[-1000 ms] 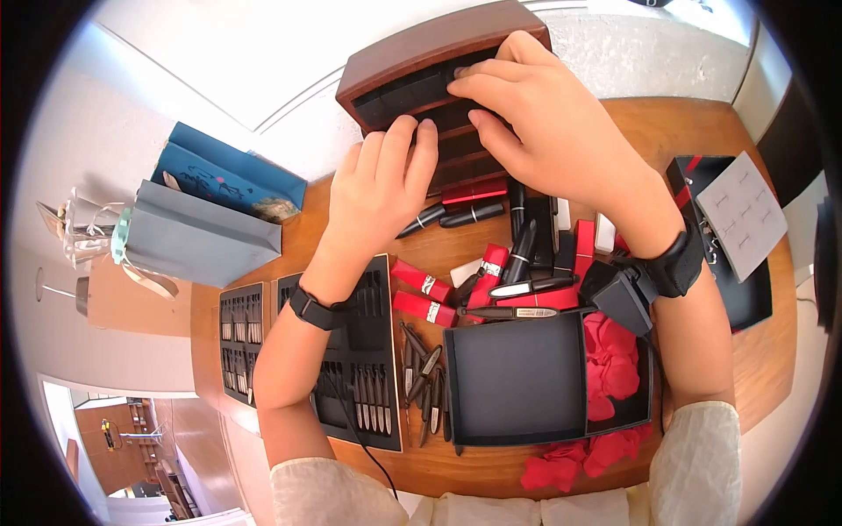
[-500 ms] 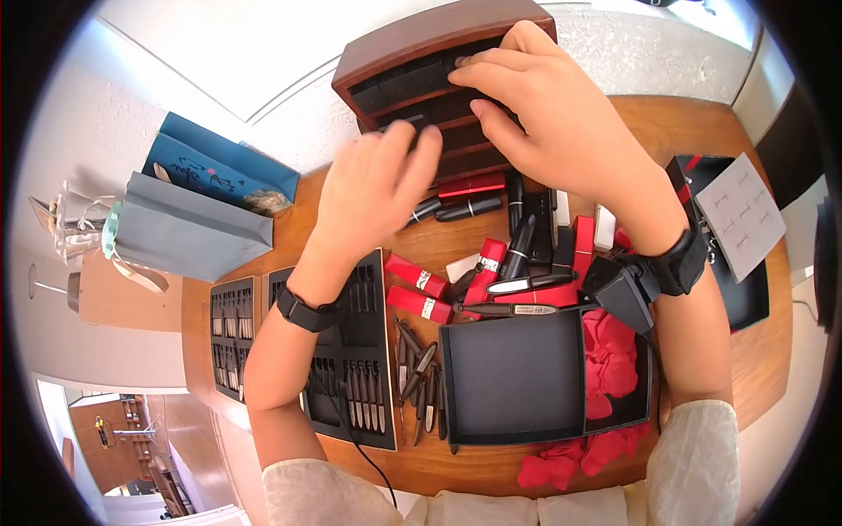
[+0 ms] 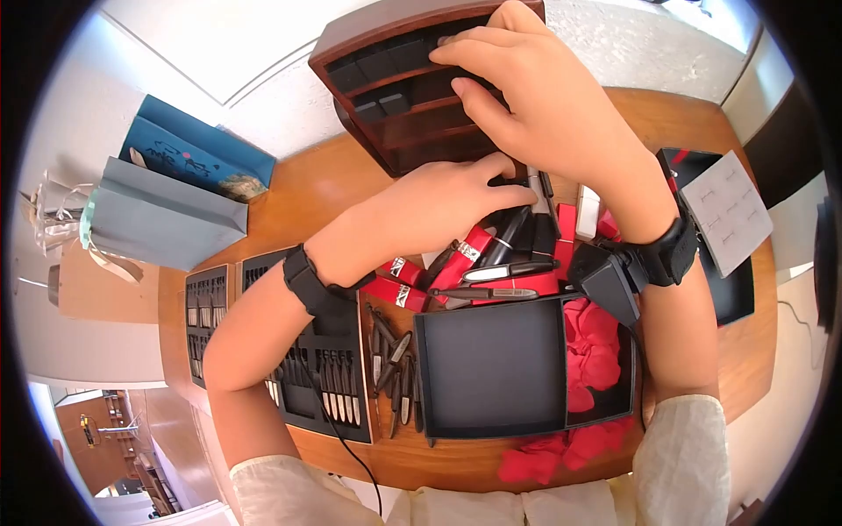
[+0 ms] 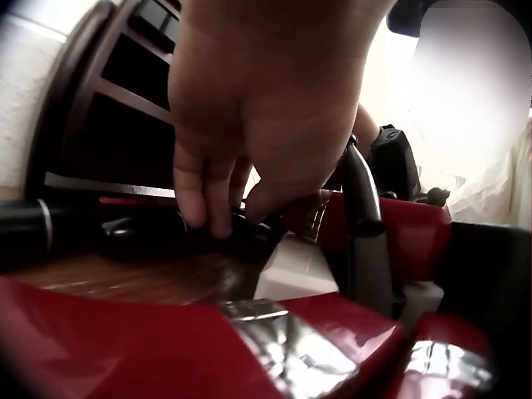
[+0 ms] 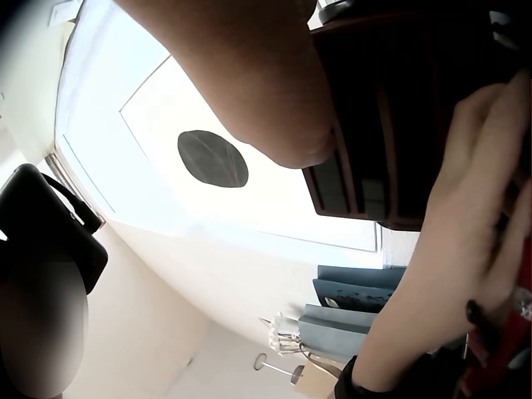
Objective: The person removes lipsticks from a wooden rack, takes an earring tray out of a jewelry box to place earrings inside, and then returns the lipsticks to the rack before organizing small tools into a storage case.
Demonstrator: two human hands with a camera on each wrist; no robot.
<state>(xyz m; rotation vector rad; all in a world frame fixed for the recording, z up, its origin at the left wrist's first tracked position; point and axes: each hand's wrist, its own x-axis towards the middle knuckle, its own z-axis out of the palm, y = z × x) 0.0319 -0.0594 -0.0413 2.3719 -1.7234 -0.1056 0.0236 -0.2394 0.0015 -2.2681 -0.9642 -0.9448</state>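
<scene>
A dark brown wooden cabinet (image 3: 377,28) with open shelves stands at the back. My right hand (image 3: 539,92) reaches to its top shelf, fingertips at the right end of a row of black blocks (image 3: 379,65), thumb held apart. On the second shelf sit two smaller black blocks (image 3: 395,104), side by side at the left. Below the cabinet my left hand (image 3: 438,206) dips among black tubes with silver bands and red boxes. In the left wrist view its straight fingers (image 4: 218,195) point down at a black tube (image 4: 141,226), behind a red box (image 4: 125,349) with a silver band.
An empty black box (image 3: 491,373) with red petals (image 3: 589,355) in its side part lies in front. Dark trays of slim pen-like sticks (image 3: 340,386) and a loose heap (image 3: 395,368) lie left, near gift bags (image 3: 171,219). A black box with a grey insert (image 3: 726,210) stands right.
My left hand has left the second shelf and come down to the tubes and boxes. Two blocks now show on that shelf. The right hand stays at the top shelf; the view has shifted slightly.
</scene>
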